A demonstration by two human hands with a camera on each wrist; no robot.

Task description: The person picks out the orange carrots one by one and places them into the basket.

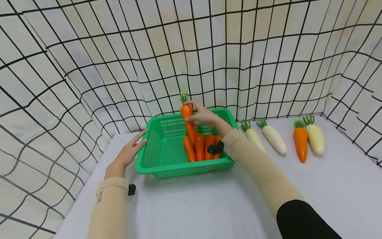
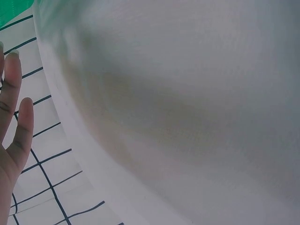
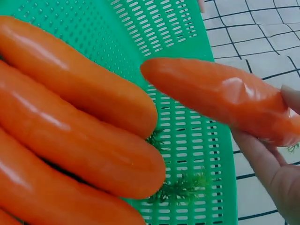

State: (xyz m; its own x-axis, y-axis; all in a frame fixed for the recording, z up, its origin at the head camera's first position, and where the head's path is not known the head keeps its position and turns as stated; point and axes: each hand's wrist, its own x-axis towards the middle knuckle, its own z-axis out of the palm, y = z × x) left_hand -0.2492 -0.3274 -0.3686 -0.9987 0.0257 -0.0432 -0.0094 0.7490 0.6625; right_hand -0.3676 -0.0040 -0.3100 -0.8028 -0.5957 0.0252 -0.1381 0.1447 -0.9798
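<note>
A green perforated basket (image 1: 155,146) stands on the white table, with three orange carrots (image 1: 199,146) lying side by side in it. My right hand (image 1: 203,116) pinches a fourth carrot (image 1: 188,121) near its leafy top and holds it upright over the basket, tip down. The right wrist view shows this held carrot (image 3: 220,98) above the basket floor (image 3: 187,131), beside the lying carrots (image 3: 79,126). My left hand (image 1: 131,151) lies flat with straight fingers against the basket's left rim; its fingers (image 2: 14,117) show at the edge of the left wrist view.
To the right of the basket lie two white radishes (image 1: 273,137), an orange carrot (image 1: 300,142) and a pale radish (image 1: 315,137). Gridded white cloth walls (image 1: 89,66) close in the table on the left, back and right.
</note>
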